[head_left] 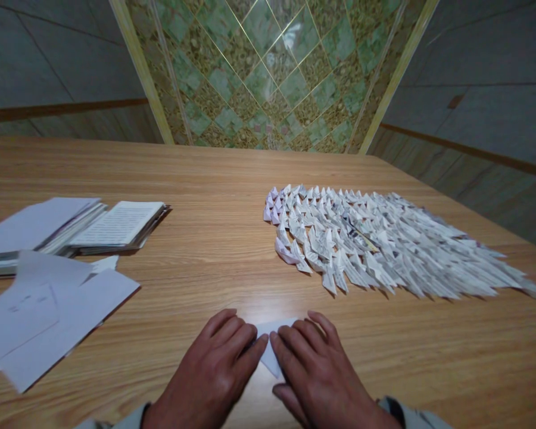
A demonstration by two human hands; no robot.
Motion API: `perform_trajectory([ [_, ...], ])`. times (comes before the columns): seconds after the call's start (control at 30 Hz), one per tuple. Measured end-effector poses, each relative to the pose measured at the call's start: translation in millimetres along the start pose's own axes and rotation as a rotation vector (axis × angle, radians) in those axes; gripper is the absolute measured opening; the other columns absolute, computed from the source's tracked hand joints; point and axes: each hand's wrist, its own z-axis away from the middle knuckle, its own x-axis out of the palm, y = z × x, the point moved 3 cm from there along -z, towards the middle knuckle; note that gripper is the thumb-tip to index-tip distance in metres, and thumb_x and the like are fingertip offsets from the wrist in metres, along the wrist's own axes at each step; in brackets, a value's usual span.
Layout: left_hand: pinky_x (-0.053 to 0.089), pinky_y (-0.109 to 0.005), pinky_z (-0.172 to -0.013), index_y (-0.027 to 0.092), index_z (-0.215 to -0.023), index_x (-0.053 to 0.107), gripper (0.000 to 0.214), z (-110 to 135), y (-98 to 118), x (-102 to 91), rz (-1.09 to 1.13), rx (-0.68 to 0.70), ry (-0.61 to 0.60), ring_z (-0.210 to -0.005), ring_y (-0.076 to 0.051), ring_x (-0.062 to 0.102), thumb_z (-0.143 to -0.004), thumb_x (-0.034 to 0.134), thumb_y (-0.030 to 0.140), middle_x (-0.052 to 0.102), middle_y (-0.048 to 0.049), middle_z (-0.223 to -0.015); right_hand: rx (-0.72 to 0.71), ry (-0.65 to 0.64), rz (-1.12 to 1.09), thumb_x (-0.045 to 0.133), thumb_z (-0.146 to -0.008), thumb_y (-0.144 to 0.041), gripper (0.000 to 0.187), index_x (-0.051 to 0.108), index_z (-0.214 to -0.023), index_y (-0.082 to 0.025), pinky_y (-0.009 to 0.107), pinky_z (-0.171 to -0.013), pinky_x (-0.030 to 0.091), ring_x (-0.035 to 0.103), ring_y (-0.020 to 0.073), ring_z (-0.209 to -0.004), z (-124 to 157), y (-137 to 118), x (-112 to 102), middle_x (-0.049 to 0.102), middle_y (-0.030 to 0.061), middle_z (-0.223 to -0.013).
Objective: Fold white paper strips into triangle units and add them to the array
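Note:
A small folded sheet of white paper [271, 361] lies on the table near its front edge, a pointed corner facing me. My left hand [223, 363] presses on its left side with curled fingers, close together. On its right side, my right hand [315, 366] does the same, thumb lower down. The two index fingertips nearly meet over the paper, and much of it is hidden under the fingers. Beyond my right hand sit many folded paper boats [339, 238], set in tight rows; the nearest left ones are pale purple.
Loose white sheets [84, 322] lie at the left of the wooden table [205, 238]. Behind them are a stack of paper [40, 223] and a smaller pile of printed pages [120, 223]. A tiled wall [268, 77] stands beyond the far edge.

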Motion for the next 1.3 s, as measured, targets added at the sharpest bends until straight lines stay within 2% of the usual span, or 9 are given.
perform_trajectory([
  [0.37,0.035,-0.045,-0.097,0.02,-0.114,0.07,0.048,24.0,-9.1,-9.9,-0.081,-0.018,-0.053,-0.087,-0.022,0.059,-0.11,0.022,0.023,0.071,-0.0061,-0.096,0.111,0.011,0.06,0.081,-0.084,-0.037,0.049,0.062,-0.126,-0.02,0.047,-0.111,0.024,0.06,0.0276,-0.105,18.2,10.8,-10.6,0.073,0.0054,-0.113],
  [0.53,0.043,-0.041,-0.08,0.02,-0.106,0.069,0.029,17.9,-13.6,-12.9,0.031,-0.08,-0.085,-0.081,-0.023,0.057,-0.106,0.04,0.018,0.068,-0.0066,-0.093,0.132,-0.018,0.022,0.082,-0.082,-0.032,0.044,0.063,-0.119,-0.018,0.049,-0.11,0.028,0.06,0.0273,-0.101,10.7,10.9,-11.9,0.071,0.0054,-0.107],
  [0.67,0.045,-0.039,-0.078,0.019,-0.117,0.064,0.02,-1.4,-18.9,-10.5,0.133,-0.187,-0.062,-0.09,-0.024,0.059,-0.101,0.052,0.016,0.068,-0.0086,-0.103,0.147,-0.05,-0.007,0.079,-0.084,-0.029,0.038,0.063,-0.117,-0.018,0.05,-0.109,0.031,0.058,0.0269,-0.101,9.1,9.0,-11.6,0.069,0.0056,-0.106],
  [0.77,0.047,-0.039,-0.078,0.019,-0.108,0.065,0.016,-16.3,-22.0,-0.8,0.187,-0.331,-0.2,-0.092,-0.026,0.06,-0.093,0.068,0.022,0.067,-0.0071,-0.102,0.167,-0.096,-0.042,0.076,-0.087,-0.028,0.029,0.065,-0.112,-0.018,0.051,-0.11,0.031,0.057,0.0258,-0.1,8.0,9.2,-13.0,0.067,0.0046,-0.103],
  [0.9,0.046,-0.039,-0.078,0.019,-0.1,0.064,0.023,-22.6,-24.2,7.4,0.187,-0.448,-0.338,-0.094,-0.028,0.06,-0.084,0.078,0.028,0.064,-0.0058,-0.1,0.231,-0.173,-0.084,0.066,-0.095,-0.024,0.005,0.067,-0.094,-0.02,0.048,-0.104,0.036,0.057,0.0234,-0.096,-6.7,15.0,-21.3,0.065,0.0034,-0.096],
  [1.0,0.045,-0.038,-0.078,0.02,-0.098,0.063,0.019,-19.8,-24.1,8.3,0.19,-0.444,-0.331,-0.093,-0.027,0.06,-0.088,0.074,0.031,0.064,-0.0045,-0.098,0.25,-0.248,-0.112,0.067,-0.094,-0.023,0.005,0.067,-0.094,-0.018,0.041,-0.092,0.042,0.057,0.0246,-0.099,-26.6,18.3,-25.5,0.066,0.0058,-0.102],
  [1.13,0.046,-0.037,-0.076,0.02,-0.097,0.062,0.021,-13.5,-22.7,9.5,0.185,-0.435,-0.283,-0.09,-0.026,0.061,-0.089,0.073,0.036,0.064,-0.0044,-0.097,0.265,-0.337,-0.084,0.075,-0.087,-0.025,0.024,0.066,-0.106,-0.014,0.04,-0.083,0.042,0.059,0.0294,-0.097,-48.8,17.8,-20.5,0.067,0.012,-0.108],
  [1.23,0.046,-0.038,-0.076,0.02,-0.097,0.063,0.021,-10.0,-21.4,11.4,0.176,-0.415,-0.251,-0.089,-0.026,0.061,-0.089,0.073,0.037,0.065,-0.0049,-0.096,0.28,-0.352,-0.091,0.076,-0.086,-0.025,0.025,0.067,-0.105,-0.01,0.041,-0.08,0.04,0.062,0.0299,-0.09,-56.3,18.0,-14.9,0.071,0.0142,-0.1],
  [1.3,0.047,-0.038,-0.077,0.019,-0.099,0.064,0.02,-9.7,-20.2,11.8,0.211,-0.382,-0.224,-0.09,-0.026,0.062,-0.09,0.073,0.035,0.066,-0.0057,-0.097,0.274,-0.357,-0.124,0.078,-0.084,-0.025,0.02,0.07,-0.096,-0.013,0.037,-0.076,0.039,0.064,0.0273,-0.085,-58.2,20.0,-13.3,0.073,0.0102,-0.091],
])
